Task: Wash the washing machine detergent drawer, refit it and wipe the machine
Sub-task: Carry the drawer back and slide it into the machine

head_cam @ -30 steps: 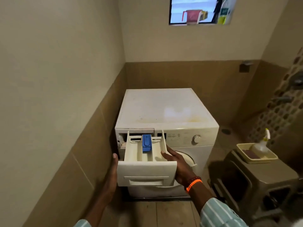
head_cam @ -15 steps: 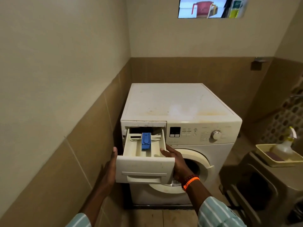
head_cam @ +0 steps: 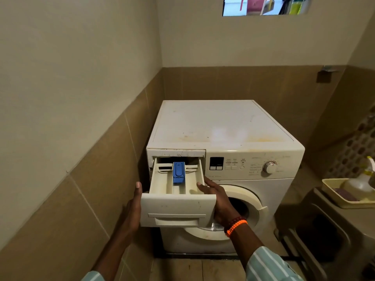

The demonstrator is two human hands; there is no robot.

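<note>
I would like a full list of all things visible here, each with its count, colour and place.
washer: 1, white, in the corner
drawer: 1, white, partly out of the washer's top-left slot
insert: 1, blue, in the drawer's middle
dial: 1, white, panel right
tray: 1, cream, on the stand at right
spray bottle: 1, clear, in the tray
window: 1, top of the back wall
bracelet: 1, orange, right wrist
left hand: on the drawer's left side
right hand: on the drawer's right side
</note>
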